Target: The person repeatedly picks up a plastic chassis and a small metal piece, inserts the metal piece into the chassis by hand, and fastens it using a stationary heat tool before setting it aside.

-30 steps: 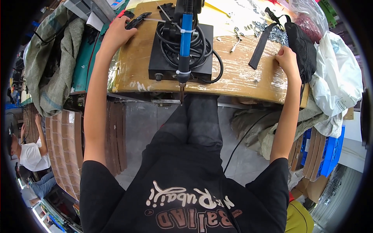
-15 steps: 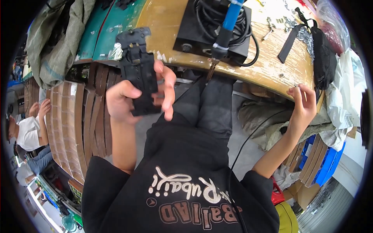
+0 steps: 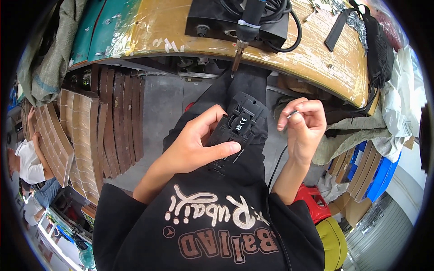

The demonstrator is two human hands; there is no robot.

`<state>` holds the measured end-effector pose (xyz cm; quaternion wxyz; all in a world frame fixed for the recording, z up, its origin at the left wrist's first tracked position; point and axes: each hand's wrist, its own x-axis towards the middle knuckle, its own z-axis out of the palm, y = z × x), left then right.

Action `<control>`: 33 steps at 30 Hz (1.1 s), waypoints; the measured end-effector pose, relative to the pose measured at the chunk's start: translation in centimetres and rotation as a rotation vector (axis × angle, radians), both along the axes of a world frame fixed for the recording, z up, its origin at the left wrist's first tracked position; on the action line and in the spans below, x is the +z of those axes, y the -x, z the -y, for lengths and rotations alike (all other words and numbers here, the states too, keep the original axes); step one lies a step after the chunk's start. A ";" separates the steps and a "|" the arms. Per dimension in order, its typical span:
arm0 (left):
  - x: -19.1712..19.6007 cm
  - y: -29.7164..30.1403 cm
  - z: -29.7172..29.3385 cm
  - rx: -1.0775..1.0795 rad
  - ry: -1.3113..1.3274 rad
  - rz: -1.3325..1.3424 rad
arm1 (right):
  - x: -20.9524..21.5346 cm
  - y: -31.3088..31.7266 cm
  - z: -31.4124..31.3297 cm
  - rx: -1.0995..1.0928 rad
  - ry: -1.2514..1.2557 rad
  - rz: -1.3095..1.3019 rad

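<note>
My left hand [image 3: 192, 147] grips a long black plastic housing [image 3: 250, 109] over my lap, with the thumb across its upper face. Slots and raised ribs run along the housing, and its far end is rounded. To its right, my right hand [image 3: 305, 131] is raised with thumb and fingers pinched on a small metal piece [image 3: 293, 113], too small to name exactly. The metal piece is apart from the housing. Beyond my hands an electric screwdriver [image 3: 246, 32] hangs with its bit pointing down at the table's near edge.
A black box [image 3: 212, 22] with coiled cable sits on the worn yellow table [image 3: 153, 34]. Small metal parts and a black bag [image 3: 377, 54] are at the right. Brown divided trays [image 3: 79, 135] stand at left, near another person [image 3: 31, 158]. A red stool [image 3: 312, 198] is at lower right.
My left hand has brought the housing right and nearer, turning it. My right hand has left the table's right edge and moved in toward the housing with the metal piece.
</note>
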<state>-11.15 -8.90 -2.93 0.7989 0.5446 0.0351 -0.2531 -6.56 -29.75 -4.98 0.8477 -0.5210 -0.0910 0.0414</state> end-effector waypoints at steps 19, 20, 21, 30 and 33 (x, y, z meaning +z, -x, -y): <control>-1.2 -0.1 1.4 -0.044 -0.222 0.122 | -0.3 1.2 0.2 0.002 0.094 -0.015; -1.2 -0.1 1.4 -0.046 -0.222 0.120 | 0.1 1.3 0.1 -0.031 0.221 0.006; -1.1 -0.2 1.3 -0.057 -0.275 0.160 | 0.6 1.2 0.0 -0.063 0.349 0.027; -0.1 -0.3 0.4 -0.148 -0.541 0.260 | 2.1 0.3 0.2 0.111 0.830 0.296; 0.3 -0.5 0.2 -0.192 -0.593 0.303 | 2.4 0.1 0.2 0.152 0.875 0.357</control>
